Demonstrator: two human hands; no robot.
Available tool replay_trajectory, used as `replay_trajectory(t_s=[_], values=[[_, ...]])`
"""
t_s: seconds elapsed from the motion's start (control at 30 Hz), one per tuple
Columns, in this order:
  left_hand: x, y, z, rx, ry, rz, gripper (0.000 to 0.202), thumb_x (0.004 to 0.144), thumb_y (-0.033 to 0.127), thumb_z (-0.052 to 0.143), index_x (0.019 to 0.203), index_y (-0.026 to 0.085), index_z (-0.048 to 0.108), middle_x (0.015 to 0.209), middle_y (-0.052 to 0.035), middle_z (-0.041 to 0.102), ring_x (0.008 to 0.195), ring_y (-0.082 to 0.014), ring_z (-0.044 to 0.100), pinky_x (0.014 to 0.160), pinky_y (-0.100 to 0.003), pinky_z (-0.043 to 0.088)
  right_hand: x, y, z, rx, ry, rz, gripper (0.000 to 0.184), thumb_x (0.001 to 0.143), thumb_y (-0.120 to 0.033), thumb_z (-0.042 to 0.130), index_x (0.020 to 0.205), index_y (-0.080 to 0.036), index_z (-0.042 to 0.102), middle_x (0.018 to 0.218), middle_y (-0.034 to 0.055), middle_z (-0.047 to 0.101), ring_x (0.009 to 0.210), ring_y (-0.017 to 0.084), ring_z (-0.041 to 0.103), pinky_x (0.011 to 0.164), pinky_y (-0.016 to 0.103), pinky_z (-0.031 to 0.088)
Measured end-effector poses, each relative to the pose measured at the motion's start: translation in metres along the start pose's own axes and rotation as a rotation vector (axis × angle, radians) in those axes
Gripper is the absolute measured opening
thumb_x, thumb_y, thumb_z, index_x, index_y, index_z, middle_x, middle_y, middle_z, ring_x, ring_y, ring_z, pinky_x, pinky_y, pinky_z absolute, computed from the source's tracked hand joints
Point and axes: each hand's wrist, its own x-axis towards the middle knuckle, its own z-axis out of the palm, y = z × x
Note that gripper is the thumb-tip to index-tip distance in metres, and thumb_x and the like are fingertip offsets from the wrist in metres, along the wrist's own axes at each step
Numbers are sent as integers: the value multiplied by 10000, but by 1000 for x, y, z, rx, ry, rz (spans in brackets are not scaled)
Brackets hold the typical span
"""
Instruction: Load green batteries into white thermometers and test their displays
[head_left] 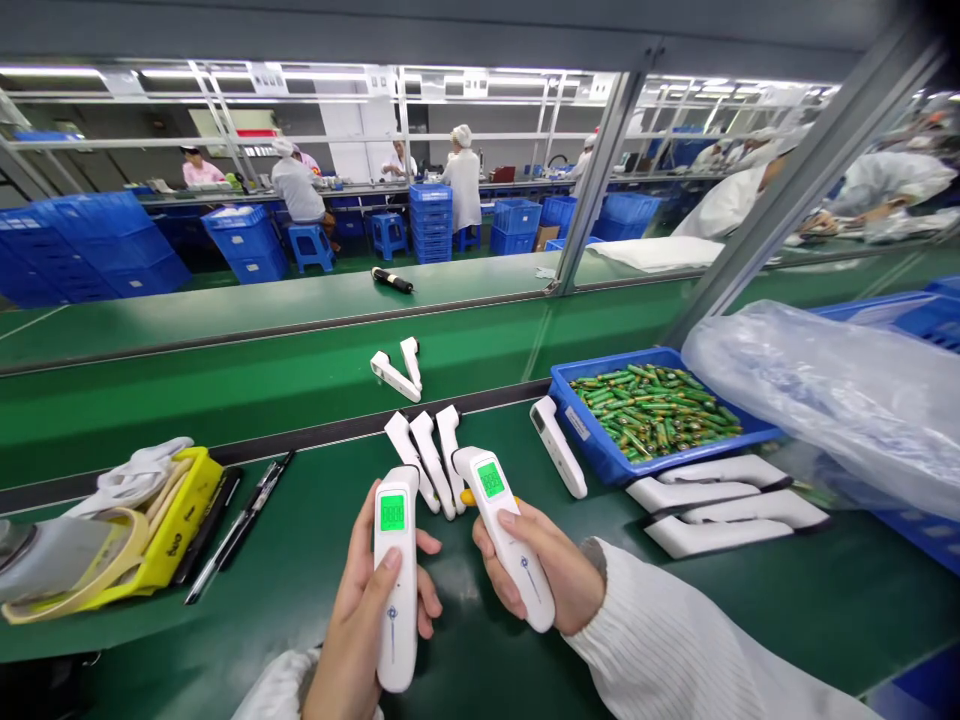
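In my left hand (364, 600) is a white infrared thermometer (397, 600), held upright with its green screen lit and my thumb on its front. My right hand (544, 565) grips a second white infrared thermometer (514, 555), tilted to the left, its screen also glowing green. Just beyond both hands, three more thermometers (424, 455) lie side by side on the green table (300, 560). One thermometer (559, 448) rests beside the blue tray, and several others (720, 500) are stacked at the right. Something yellow shows behind the right-hand thermometer, mostly hidden.
A blue tray (622, 470) holds many green batteries. Right of it sits a clear plastic bag (825, 390). Two thermometers (397, 372) lie on the green belt (225, 400). At left are a yellow box (176, 530) and pens (244, 520). A metal post (600, 190) stands ahead; people work beyond.
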Motion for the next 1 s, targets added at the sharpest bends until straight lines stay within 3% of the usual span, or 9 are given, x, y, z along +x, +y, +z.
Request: replay_trajectory(t_s=[0.3, 0.4, 0.5, 0.63, 0.8, 1.0], values=[[-3, 3, 1, -13, 35, -44, 548, 884, 440, 484, 1379, 309, 289, 886, -16, 578, 515, -112, 510, 461, -224, 463, 3, -2, -1, 49, -22, 42, 337, 861, -456, 515, 701, -162, 480, 434, -45, 496, 258, 68, 390, 261, 163, 291], [-3, 1, -1, -38, -21, -36, 581, 879, 407, 512, 1397, 340, 259, 908, -12, 566, 542, -111, 504, 477, -227, 462, 1, 1, 1, -5, 32, 14, 349, 860, -481, 508, 715, -165, 467, 511, -38, 528, 283, 80, 438, 262, 178, 315], [-3, -3, -2, -43, -118, 9, 699, 855, 335, 576, 1425, 381, 175, 979, -17, 570, 598, -113, 521, 535, -235, 475, -4, 5, 6, -87, 91, -22, 320, 781, -439, 647, 812, -168, 479, 639, -38, 564, 410, 84, 526, 360, 188, 408], [-6, -8, -4, -13, -178, 30, 787, 860, 319, 588, 1434, 446, 65, 1089, -29, 577, 653, -128, 560, 637, -290, 500, -7, 8, 12, -201, 13, -20, 328, 767, -356, 711, 941, -154, 521, 747, -12, 577, 578, 87, 573, 543, 221, 483], [-7, -11, -8, -17, -236, 17, 843, 868, 339, 587, 1451, 405, -19, 790, 5, 635, 631, -146, 548, 667, -310, 487, -9, 13, 14, -214, -115, -64, 424, 886, -393, 559, 1232, -174, 448, 739, 4, 575, 519, 112, 588, 460, 237, 486], [-11, -9, -6, 6, -244, -17, 783, 902, 334, 535, 1447, 413, -22, 732, 19, 605, 634, -128, 525, 645, -256, 453, -16, 20, 10, -231, -63, -16, 495, 917, -394, 480, 1350, -217, 318, 719, -11, 572, 403, 71, 519, 341, 151, 378]])
